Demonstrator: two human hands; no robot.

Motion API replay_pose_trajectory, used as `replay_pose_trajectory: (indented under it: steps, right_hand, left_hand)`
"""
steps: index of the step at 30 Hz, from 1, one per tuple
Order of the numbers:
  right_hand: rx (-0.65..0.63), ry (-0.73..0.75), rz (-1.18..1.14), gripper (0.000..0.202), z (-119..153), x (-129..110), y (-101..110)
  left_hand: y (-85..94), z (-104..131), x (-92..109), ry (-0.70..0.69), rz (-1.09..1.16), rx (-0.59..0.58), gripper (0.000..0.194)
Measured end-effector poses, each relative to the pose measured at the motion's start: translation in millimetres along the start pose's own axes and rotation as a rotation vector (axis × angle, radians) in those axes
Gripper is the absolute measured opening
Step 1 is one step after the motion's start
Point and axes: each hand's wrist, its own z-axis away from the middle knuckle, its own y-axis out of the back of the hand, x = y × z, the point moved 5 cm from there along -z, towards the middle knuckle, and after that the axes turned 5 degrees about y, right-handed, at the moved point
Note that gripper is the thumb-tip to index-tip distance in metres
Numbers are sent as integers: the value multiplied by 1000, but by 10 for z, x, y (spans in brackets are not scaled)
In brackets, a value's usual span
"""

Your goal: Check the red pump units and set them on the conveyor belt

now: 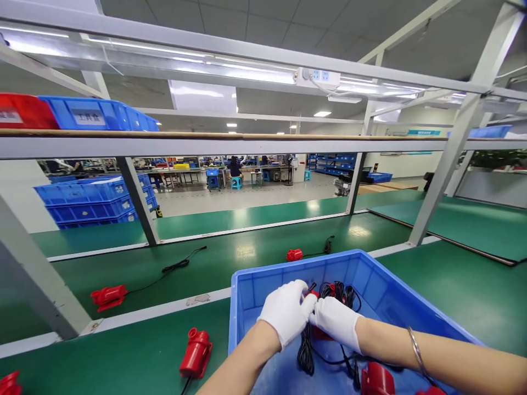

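My left hand (pixel 287 309), in a white glove, has its fingers closed at a red pump (pixel 315 294) inside the blue bin (pixel 263 278). Gloved in white too, my right hand (pixel 337 322) meets it there, fingers closed on the same pump, most of which the hands cover. A bundled black cable (pixel 305 354) hangs just below the hands. Behind them in the bin lie more coiled black cables (pixel 340 291). Close to me in the bin sits another red pump (pixel 376 378), with a black plug (pixel 352 370) beside it.
On the green bench left of the bin stands a red pump (pixel 195 354). Beyond the white rail lie two more, one at left (pixel 109 297) and one behind the bin (pixel 294 255), with cables trailing. Metal posts (pixel 448 126) and a shelf (pixel 247 147) frame the bench.
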Motion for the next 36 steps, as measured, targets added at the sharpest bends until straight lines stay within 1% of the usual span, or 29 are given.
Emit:
replay_pose_trajectory:
  steps: [3, 6, 7, 9, 11, 12, 14, 16, 17, 18, 20, 22, 23, 24, 26, 28, 30, 32, 36]
  right_hand:
    - [-81, -82, -9, 18, 51, -15, -38]
    - [-165, -156, -78, 11, 83, -11, -65]
    - [-188, -179, -112, 12, 88, -1, -65]
    - [-215, -224, -192, 17, 95, 36, -29]
    - [-201, -273, -278, 20, 107, 117, 87]
    - [-174, -303, -321, 19, 120, 178, 185]
    - [-82, -374, -401, 15, 165, 338, 469]
    - [39, -449, -468, 14, 239, 509, 848]
    - [99, -482, -495, 16, 283, 578, 1055]
    - [154, -512, -514, 21, 328, 628, 1260]
    - [276, -568, -569, 30, 411, 664, 1630]
    - [413, -603, -667, 35, 464, 622, 1889]
    - [479, -606, -725, 36, 472, 582, 1963]
    - [535, -600, -790, 36, 467, 538, 1999]
    - [597, -564, -947, 38, 421, 453, 1971]
    - [644, -530, -1125, 42, 364, 394, 1879]
    - [673, -527, -1242, 45, 328, 353, 1790]
    - [653, -544, -1256, 46, 315, 299, 1735]
    - [530, -497, -1176, 39, 314, 142, 1699]
  left_hand:
    - [9, 7, -23, 19, 11, -4, 35]
    - [10, 11, -36, 24, 36, -11, 33]
    - [9, 11, -41, 24, 48, -13, 32]
    - [1, 7, -57, 26, 81, -12, 31]
    - [-18, -9, -86, 30, 132, -6, 32]
    - [-29, -23, -104, 33, 167, 1, 32]
    - [-46, -58, -142, 45, 255, 30, 35]
    - [-45, -91, -162, 55, 374, 68, 45]
    - [-37, -99, -152, 48, 445, 78, 50]
    - [-24, -99, -125, 28, 521, 77, 54]
    - [22, -70, -21, -58, 676, 44, 58]
    - [99, -8, 106, -168, 835, 12, 59]
    - [141, 23, 155, -212, 918, 9, 60]
    - [178, 46, 187, -240, 1006, 10, 62]
    - [209, 51, 196, -234, 1219, -6, 63]
    - [177, 7, 163, -171, 1421, -66, 66]
    - [129, -49, 123, -102, 1573, -124, 71]
    - [112, -83, 98, -67, 1656, -145, 71]
    - [145, -53, 124, 5, 1925, -174, 59]
